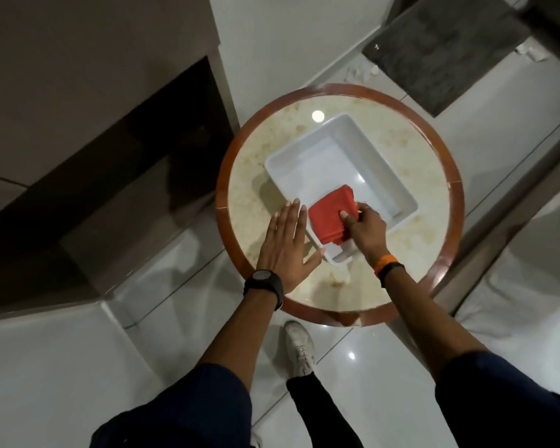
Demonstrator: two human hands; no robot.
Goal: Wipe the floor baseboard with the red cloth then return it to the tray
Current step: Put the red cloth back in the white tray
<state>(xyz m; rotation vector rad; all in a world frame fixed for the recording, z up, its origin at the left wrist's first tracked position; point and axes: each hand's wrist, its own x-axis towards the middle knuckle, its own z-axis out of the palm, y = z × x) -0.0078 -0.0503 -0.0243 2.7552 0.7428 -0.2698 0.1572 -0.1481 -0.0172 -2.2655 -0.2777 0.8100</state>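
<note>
A folded red cloth (328, 215) lies at the near end of a white rectangular tray (382, 166) on a small round table (434, 240). My right hand (366, 226) pinches the cloth's right edge between thumb and fingers. My left hand (286, 240) is flat and open, fingers spread, over the tabletop just left of the tray's near corner. A dark baseboard (117, 176) runs along the foot of the wall at left, well apart from both hands.
The table has a wooden rim and a pale stone top. Glossy white floor tiles surround it. A grey mat (443, 50) lies beyond the table at upper right. My white shoe (299, 345) stands on the floor below the table edge.
</note>
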